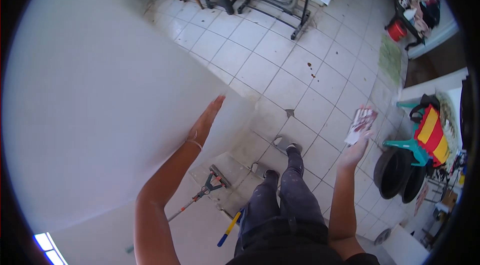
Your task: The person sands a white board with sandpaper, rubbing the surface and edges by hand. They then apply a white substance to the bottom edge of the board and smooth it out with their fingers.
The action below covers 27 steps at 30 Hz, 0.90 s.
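My left hand (206, 121) rests flat near the edge of the smooth white wall (110, 95), fingers stretched out and together, palm toward the surface. It holds nothing. A thin band circles that wrist. Out to the right, my right hand (356, 152) grips a flat, sandpaper-like piece (362, 124) with white and dark-red patches. White dust covers the fingers and palm of this hand. The held piece is over the floor, apart from the wall.
White floor tiles (260, 72) carry brown spots. A sponge mop (215, 179) leans by my feet, near a blue-and-yellow handle (230, 228). On the right are black tubs (392, 172) and a green stool (407, 145); a metal rack (280, 2) stands behind.
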Each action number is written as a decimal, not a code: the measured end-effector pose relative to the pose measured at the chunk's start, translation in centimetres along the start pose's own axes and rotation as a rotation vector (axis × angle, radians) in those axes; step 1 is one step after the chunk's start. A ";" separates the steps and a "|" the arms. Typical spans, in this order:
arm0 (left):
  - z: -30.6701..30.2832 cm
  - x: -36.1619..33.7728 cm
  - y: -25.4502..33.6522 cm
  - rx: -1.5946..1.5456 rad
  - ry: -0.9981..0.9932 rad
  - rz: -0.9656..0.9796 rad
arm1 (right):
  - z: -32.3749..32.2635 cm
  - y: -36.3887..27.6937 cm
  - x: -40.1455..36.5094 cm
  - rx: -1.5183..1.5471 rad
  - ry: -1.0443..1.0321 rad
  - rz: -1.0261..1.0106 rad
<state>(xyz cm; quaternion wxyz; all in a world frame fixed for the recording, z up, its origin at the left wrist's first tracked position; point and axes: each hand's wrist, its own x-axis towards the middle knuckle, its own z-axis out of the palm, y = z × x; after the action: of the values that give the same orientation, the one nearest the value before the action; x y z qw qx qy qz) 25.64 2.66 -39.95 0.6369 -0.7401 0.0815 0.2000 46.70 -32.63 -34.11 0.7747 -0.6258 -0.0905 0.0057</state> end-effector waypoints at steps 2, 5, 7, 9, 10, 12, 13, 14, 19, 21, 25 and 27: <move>1.1 2.2 4.8 0.062 -0.018 0.134 | -1.4 3.3 -1.4 0.019 0.001 0.144; 1.6 4.1 11.9 0.149 -0.014 0.269 | -3.6 9.7 -2.5 0.022 0.014 0.311; 2.1 5.3 15.8 0.223 -0.003 0.325 | -4.7 15.7 -3.1 0.026 0.018 0.373; 2.3 8.0 20.6 0.258 -0.024 0.355 | -5.9 23.1 -2.7 0.045 0.022 0.399; 2.3 9.5 23.0 0.261 -0.027 0.368 | -6.3 27.0 -2.6 0.050 0.024 0.415; 2.6 13.0 28.1 0.225 -0.024 0.373 | -7.0 34.2 -2.4 0.048 0.024 0.444; 2.8 14.6 30.3 0.204 -0.025 0.362 | -7.0 37.6 -2.4 0.055 0.016 0.451; 3.0 16.0 32.2 0.180 -0.028 0.349 | -7.0 40.9 -2.4 0.062 0.003 0.454; 3.7 18.8 40.0 -0.002 -0.021 0.276 | -1.6 52.8 -5.2 0.147 -0.116 0.411; 4.0 18.6 41.5 -0.092 -0.031 0.268 | 2.7 56.2 -7.4 0.197 -0.193 0.341; 3.2 15.3 43.0 -0.505 -0.010 0.038 | 8.4 60.2 -11.2 0.133 -0.446 -0.095; 2.9 11.3 41.5 -0.723 -0.002 -0.191 | 11.2 61.3 -13.7 0.072 -0.557 -0.382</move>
<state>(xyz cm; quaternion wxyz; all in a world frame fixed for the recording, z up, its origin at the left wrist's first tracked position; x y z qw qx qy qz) 19.71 -0.29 -82.56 0.3503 -0.9213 -0.0642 0.1563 37.97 -10.18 -93.20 0.7289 -0.5442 -0.4140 0.0343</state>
